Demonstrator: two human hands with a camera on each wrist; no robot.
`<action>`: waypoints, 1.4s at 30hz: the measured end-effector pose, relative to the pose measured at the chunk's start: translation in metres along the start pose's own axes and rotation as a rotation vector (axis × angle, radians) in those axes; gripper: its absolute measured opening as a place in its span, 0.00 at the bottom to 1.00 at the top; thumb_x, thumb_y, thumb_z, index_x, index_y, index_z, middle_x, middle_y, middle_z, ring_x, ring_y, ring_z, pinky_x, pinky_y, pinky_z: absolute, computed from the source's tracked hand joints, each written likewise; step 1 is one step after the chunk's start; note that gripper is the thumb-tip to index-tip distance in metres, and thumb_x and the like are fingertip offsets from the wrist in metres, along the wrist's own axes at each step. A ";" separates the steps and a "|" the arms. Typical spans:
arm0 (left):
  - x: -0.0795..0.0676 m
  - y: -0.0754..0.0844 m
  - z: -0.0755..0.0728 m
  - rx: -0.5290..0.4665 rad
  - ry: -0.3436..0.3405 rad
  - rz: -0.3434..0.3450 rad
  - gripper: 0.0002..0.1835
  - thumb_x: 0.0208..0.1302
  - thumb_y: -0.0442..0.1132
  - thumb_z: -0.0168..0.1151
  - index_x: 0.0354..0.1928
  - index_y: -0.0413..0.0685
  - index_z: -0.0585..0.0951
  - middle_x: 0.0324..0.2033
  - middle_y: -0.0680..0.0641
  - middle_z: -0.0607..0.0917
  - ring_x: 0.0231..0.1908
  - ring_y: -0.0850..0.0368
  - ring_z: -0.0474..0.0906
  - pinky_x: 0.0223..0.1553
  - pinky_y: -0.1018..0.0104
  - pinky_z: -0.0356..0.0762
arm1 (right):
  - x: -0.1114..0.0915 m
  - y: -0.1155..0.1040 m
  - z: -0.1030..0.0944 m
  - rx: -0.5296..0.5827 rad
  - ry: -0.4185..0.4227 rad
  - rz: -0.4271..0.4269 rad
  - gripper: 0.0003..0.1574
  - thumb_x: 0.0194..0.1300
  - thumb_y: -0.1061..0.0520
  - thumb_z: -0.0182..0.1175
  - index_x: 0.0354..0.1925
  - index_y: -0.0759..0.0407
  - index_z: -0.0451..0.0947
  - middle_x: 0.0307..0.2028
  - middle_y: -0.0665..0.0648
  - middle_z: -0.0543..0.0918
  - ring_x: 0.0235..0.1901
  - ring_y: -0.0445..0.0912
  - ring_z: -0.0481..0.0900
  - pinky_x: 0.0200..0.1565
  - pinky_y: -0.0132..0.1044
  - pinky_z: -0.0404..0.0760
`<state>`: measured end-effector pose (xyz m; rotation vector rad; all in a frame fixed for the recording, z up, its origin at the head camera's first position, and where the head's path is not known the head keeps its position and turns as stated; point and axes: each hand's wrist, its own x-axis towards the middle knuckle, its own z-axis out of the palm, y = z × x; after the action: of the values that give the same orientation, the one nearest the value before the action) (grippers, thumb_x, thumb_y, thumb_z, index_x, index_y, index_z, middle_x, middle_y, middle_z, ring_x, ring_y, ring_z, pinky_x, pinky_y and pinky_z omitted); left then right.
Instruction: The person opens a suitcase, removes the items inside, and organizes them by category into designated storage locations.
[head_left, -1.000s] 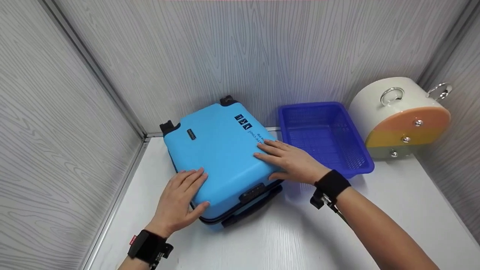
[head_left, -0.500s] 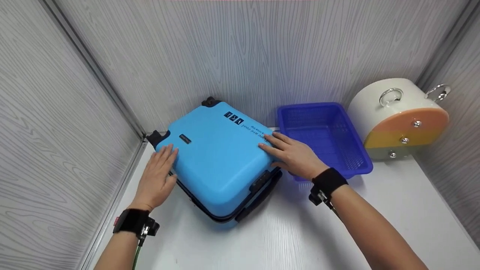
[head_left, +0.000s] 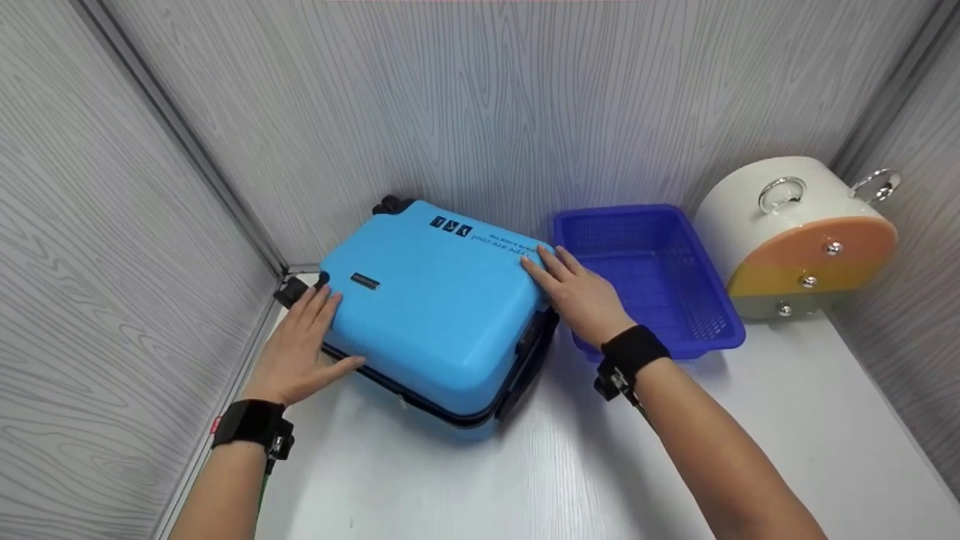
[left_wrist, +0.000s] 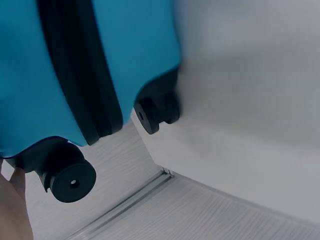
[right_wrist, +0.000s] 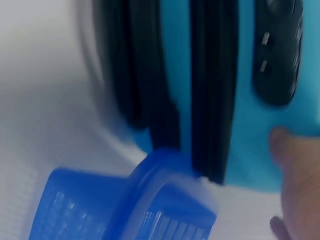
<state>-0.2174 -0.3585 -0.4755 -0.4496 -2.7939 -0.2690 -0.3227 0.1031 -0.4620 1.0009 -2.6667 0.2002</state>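
A light blue hard-shell suitcase lies flat on the white table, turned at an angle, its black wheels toward the back left. My left hand rests with straight fingers on its left edge near a wheel. On its right corner, by the printed lettering, lie the spread fingers of my right hand. In the left wrist view two black wheels and the dark zip seam show. The right wrist view, blurred, has the combination lock close to my right thumb.
Right of the suitcase stands a dark blue plastic basket, close against its corner. Beyond it is a white rounded drawer box with orange, yellow and green fronts and metal ring handles. Wood-grain panels enclose the table's back and sides.
The suitcase has turned on the table, its wheeled end swinging left and its front corner rightward. My left hand has moved left and back along its edge; my right hand has shifted slightly up.
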 end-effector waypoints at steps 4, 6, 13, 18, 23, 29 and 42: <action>0.000 0.002 0.006 0.008 0.039 -0.012 0.58 0.61 0.70 0.65 0.82 0.47 0.52 0.80 0.41 0.52 0.78 0.40 0.43 0.75 0.41 0.48 | 0.007 -0.011 -0.008 0.080 -0.079 0.091 0.46 0.75 0.72 0.49 0.82 0.48 0.48 0.80 0.61 0.50 0.78 0.60 0.47 0.55 0.55 0.80; -0.001 0.003 0.009 -0.003 0.048 -0.038 0.57 0.62 0.70 0.65 0.82 0.47 0.52 0.80 0.41 0.52 0.79 0.40 0.42 0.75 0.41 0.48 | 0.007 -0.021 -0.012 0.116 -0.072 0.101 0.40 0.77 0.68 0.45 0.81 0.54 0.51 0.79 0.63 0.52 0.78 0.60 0.47 0.65 0.56 0.72; -0.003 0.007 0.008 -0.003 0.061 -0.060 0.57 0.61 0.68 0.67 0.81 0.45 0.54 0.79 0.40 0.53 0.79 0.40 0.43 0.75 0.43 0.47 | -0.014 -0.101 -0.017 0.153 -0.012 -0.070 0.57 0.72 0.22 0.43 0.80 0.58 0.54 0.79 0.62 0.54 0.79 0.58 0.46 0.77 0.52 0.45; 0.001 0.014 0.009 0.024 0.088 -0.063 0.57 0.60 0.68 0.68 0.80 0.44 0.56 0.78 0.39 0.56 0.78 0.40 0.46 0.75 0.42 0.49 | -0.025 -0.125 -0.002 0.068 0.025 -0.188 0.66 0.62 0.17 0.54 0.82 0.54 0.51 0.80 0.60 0.53 0.79 0.57 0.46 0.77 0.52 0.46; 0.002 0.020 0.016 0.049 0.138 -0.054 0.56 0.60 0.68 0.69 0.79 0.43 0.58 0.77 0.37 0.58 0.77 0.38 0.49 0.75 0.42 0.48 | -0.021 -0.111 -0.001 0.099 -0.007 -0.202 0.62 0.65 0.26 0.61 0.82 0.54 0.50 0.80 0.60 0.51 0.79 0.57 0.44 0.77 0.51 0.43; 0.002 0.022 0.021 0.024 0.175 -0.018 0.49 0.64 0.60 0.70 0.79 0.45 0.61 0.76 0.37 0.61 0.76 0.35 0.48 0.76 0.41 0.42 | -0.015 -0.086 -0.005 0.160 -0.071 -0.211 0.61 0.68 0.31 0.63 0.82 0.55 0.47 0.80 0.59 0.50 0.80 0.55 0.42 0.77 0.50 0.44; 0.010 0.062 0.039 -0.024 0.222 -0.068 0.40 0.72 0.49 0.65 0.80 0.52 0.60 0.77 0.40 0.59 0.78 0.41 0.43 0.75 0.45 0.51 | -0.012 -0.026 -0.017 0.273 -0.144 -0.154 0.56 0.70 0.48 0.67 0.82 0.55 0.46 0.81 0.57 0.48 0.80 0.54 0.41 0.76 0.52 0.52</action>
<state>-0.2163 -0.2883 -0.5004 -0.3101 -2.5942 -0.3452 -0.2933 0.0950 -0.4488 1.3446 -2.7240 0.4864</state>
